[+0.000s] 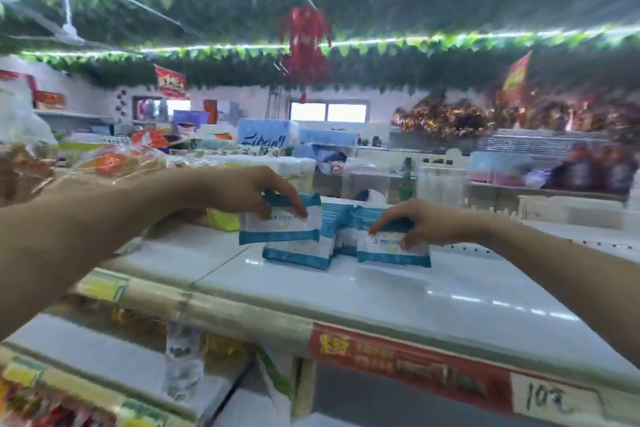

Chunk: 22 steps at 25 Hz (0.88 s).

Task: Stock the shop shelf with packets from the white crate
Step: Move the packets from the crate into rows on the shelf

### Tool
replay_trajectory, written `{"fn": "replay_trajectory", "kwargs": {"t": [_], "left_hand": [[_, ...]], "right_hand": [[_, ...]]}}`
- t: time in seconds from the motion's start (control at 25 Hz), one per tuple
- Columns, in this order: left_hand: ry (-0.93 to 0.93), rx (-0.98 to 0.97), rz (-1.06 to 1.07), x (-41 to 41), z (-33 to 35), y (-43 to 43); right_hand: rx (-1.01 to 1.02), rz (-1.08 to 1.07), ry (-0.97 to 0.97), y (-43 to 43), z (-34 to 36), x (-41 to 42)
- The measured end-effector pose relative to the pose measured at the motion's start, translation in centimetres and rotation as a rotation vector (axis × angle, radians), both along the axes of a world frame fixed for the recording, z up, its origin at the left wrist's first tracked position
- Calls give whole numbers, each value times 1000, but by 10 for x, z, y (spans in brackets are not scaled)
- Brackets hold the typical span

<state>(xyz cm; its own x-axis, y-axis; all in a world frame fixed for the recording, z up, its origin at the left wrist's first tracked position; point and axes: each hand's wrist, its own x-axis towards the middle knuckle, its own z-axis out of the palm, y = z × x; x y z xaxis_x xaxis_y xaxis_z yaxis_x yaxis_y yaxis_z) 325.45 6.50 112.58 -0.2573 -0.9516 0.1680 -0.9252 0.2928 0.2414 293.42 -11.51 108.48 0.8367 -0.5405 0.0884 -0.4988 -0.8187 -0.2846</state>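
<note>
On the white top shelf [381, 291] stand several blue-and-white packets in a small cluster. My left hand [242, 189] pinches one packet [280, 227] by its top edge and holds it just above and left of the cluster. My right hand [419, 222] grips another packet [391, 248] that stands upright on the shelf at the cluster's right. A third packet [298, 253] leans between them on the shelf. The white crate is not in view.
The shelf's front rail carries a red price strip [408, 362] marked 10. Lower shelves with snack bags [41, 406] lie at the bottom left. Bagged goods [114, 163] pile at the left, tissue packs [266, 137] behind. Bare shelf surface extends right of the packets.
</note>
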Motion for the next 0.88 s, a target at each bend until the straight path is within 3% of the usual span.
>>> {"fn": "replay_trajectory", "kwargs": {"t": [0.12, 0.32, 0.44, 0.6, 0.88], "left_hand": [[-2, 10, -19, -9, -1, -17], [63, 57, -28, -12, -1, -34], [94, 57, -55, -20, -1, -47], [29, 63, -133, -53, -5, -82], [-256, 94, -283, -102, -44, -151]], "right_hand": [[-45, -18, -25, -18, -24, 18], [-420, -9, 93, -45, -40, 37], [-477, -35, 87, -47, -47, 32], [-403, -97, -31, -47, -36, 3], [-547, -240, -197, -40, -10, -80]]}}
